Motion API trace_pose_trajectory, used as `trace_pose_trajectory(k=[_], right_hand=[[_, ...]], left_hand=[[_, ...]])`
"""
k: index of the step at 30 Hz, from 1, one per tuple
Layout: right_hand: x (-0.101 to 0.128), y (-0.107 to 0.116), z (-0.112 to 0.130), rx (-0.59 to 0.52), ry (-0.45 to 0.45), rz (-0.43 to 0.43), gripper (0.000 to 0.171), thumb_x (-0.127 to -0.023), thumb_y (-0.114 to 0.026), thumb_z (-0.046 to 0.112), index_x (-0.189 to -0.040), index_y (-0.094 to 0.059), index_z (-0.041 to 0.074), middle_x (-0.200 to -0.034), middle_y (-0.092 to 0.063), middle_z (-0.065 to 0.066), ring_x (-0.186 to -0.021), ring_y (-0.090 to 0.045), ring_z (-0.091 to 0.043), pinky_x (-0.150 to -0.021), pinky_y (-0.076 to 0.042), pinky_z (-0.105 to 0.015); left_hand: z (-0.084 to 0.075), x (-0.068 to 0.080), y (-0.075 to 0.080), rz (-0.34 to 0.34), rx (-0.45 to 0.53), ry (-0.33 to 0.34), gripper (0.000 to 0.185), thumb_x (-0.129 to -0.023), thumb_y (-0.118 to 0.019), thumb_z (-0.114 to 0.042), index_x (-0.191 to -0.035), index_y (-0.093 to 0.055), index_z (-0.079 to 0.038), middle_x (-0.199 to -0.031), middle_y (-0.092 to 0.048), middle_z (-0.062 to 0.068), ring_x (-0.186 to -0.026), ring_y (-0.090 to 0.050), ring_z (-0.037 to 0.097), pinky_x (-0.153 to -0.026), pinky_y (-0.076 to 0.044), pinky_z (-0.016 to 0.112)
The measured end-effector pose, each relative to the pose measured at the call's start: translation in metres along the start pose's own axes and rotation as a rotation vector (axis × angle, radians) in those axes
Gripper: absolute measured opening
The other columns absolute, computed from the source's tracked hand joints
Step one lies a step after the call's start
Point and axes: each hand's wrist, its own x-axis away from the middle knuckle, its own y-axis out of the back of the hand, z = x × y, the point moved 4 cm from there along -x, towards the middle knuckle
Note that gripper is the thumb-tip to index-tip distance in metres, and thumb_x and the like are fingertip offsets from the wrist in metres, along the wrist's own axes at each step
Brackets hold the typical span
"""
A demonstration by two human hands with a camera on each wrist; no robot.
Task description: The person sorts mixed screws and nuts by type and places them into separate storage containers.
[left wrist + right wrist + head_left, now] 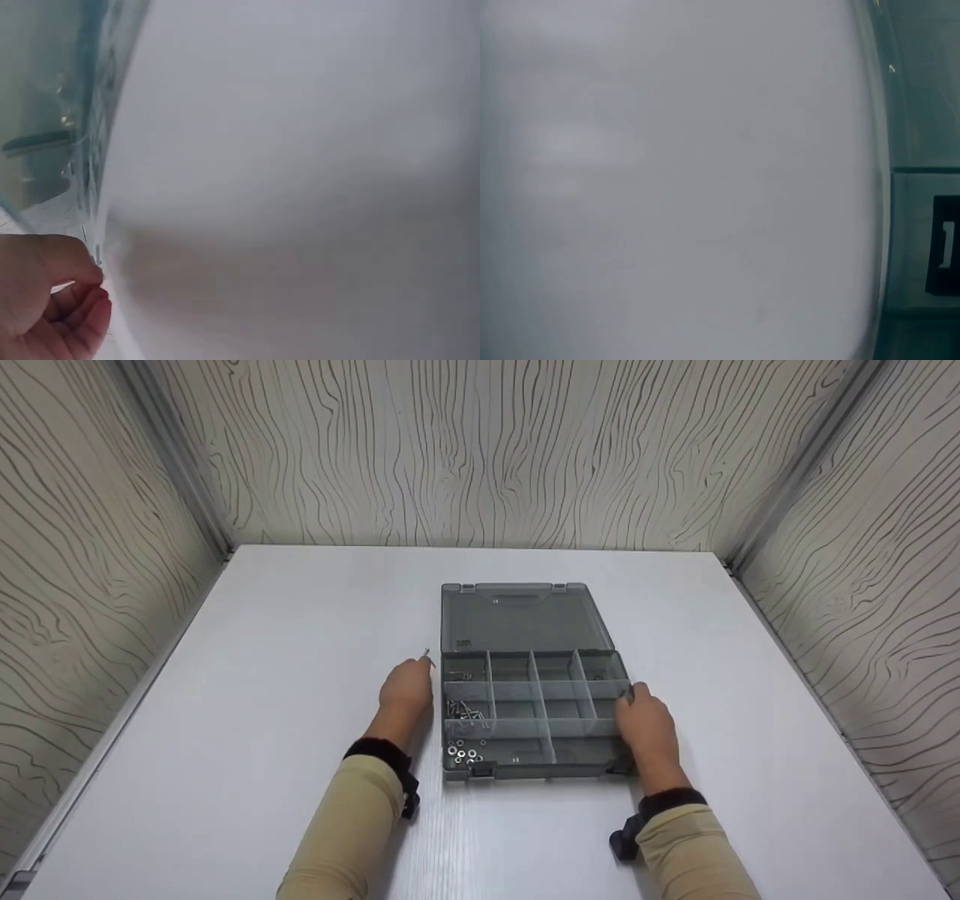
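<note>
The left hand [406, 690] pinches a small screw [427, 655] between thumb and fingertip, fingers curled, lifted just beside the left wall of an open grey organizer box [534, 712]. It seems held by its tip so it can be seen or sorted. Just right of that hand, the box's nearest compartments hold loose screws [466, 710] and, nearer the wrist, small nuts [465, 752]; keeping kinds apart looks like the reason for the dividers. Across the box, the right hand [645, 727] rests against the right wall, fingers bent round its edge, probably steadying the box. Beyond both hands the lid [517, 616] lies flat and open on the white tabletop [262, 660]. The wrist views are blurred; the left shows only curled fingers [71, 311].
</note>
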Motion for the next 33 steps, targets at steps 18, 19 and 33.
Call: trace_pose_trajectory(k=[18,19,33], right_hand=[[-0.001,0.000,0.000,0.011,0.007,-0.001,0.049,-0.093,-0.029,0.024,-0.131,-0.034,-0.007,-0.116,-0.049,-0.032,-0.105,-0.050,-0.043,-0.087,-0.042,-0.052],[0.000,0.000,0.000,0.009,0.007,-0.002,0.049,-0.093,-0.029,0.023,-0.131,-0.034,-0.007,-0.116,-0.049,-0.032,-0.105,-0.050,-0.043,-0.087,-0.042,-0.052],[0.000,-0.001,-0.001,0.003,-0.012,-0.010,0.049,-0.094,-0.029,0.024,-0.134,-0.032,-0.005,-0.118,-0.049,-0.031,-0.108,-0.049,-0.042,-0.088,-0.042,-0.051]], left_hand=[[-0.023,0.009,0.027,-0.090,0.067,-0.185,0.009,-0.085,-0.061,-0.014,-0.092,-0.067,-0.011,-0.083,-0.056,-0.001,-0.081,-0.057,0.014,-0.071,-0.050,0.025],[-0.025,0.009,0.027,-0.086,0.062,-0.185,0.010,-0.085,-0.061,-0.014,-0.093,-0.067,-0.012,-0.084,-0.057,-0.001,-0.082,-0.058,0.013,-0.072,-0.051,0.025],[-0.019,0.000,0.026,-0.097,0.141,-0.124,0.017,-0.089,-0.054,-0.011,-0.102,-0.064,-0.014,-0.095,-0.063,0.001,-0.094,-0.059,0.017,-0.082,-0.050,0.031]])
